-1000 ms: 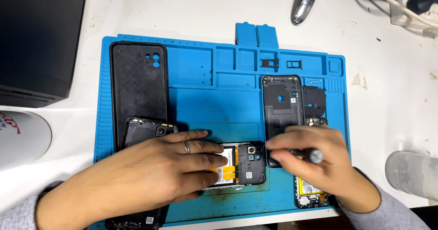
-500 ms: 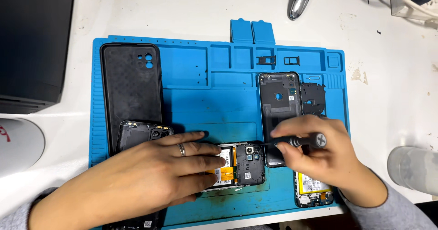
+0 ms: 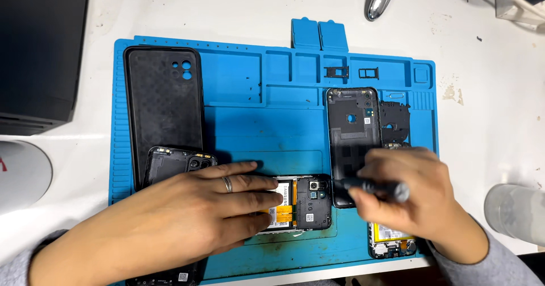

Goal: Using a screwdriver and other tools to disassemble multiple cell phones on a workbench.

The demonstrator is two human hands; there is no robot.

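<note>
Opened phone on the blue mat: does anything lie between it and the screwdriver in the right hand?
Nothing visible does. The right hand holds a dark screwdriver whose tip points at the right edge of the opened black phone. The left hand covers only the phone's left part, on the blue silicone mat.

hands 2 (image 3: 187, 218) | screwdriver 1 (image 3: 374, 188) | opened phones 2 (image 3: 298, 204) | back covers 3 (image 3: 163, 107) | mat 1 (image 3: 267, 133)

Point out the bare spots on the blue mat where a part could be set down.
Bare room: the mat's middle, between the black phone case and the black back cover, above the left hand. Crowded: the front edge, where the left hand presses the opened phone and the right hand holds a screwdriver.
</note>
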